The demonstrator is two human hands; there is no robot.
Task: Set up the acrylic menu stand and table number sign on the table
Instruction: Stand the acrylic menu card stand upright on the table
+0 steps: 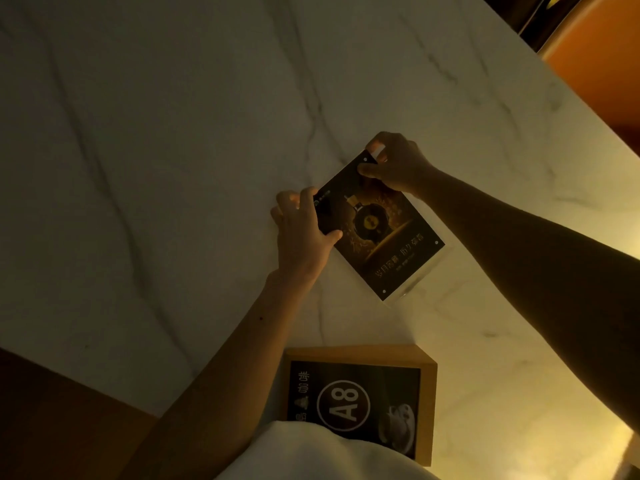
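The acrylic menu stand (379, 233), a clear block with a dark poster of a bottle inside, rests on the white marble table (173, 150) right of centre. My left hand (301, 230) grips its left top corner, thumb on the front face. My right hand (394, 164) pinches the far top corner. The table number sign (360, 400), a wooden frame with a dark card marked "A8", lies near the table's front edge below the stand, with nothing touching it. Its lower left part is hidden by my white clothing.
An orange seat (602, 64) stands beyond the table's far right edge. A brown wooden floor or bench (52, 417) shows past the table's lower left edge. Warm light falls on the right part of the tabletop.
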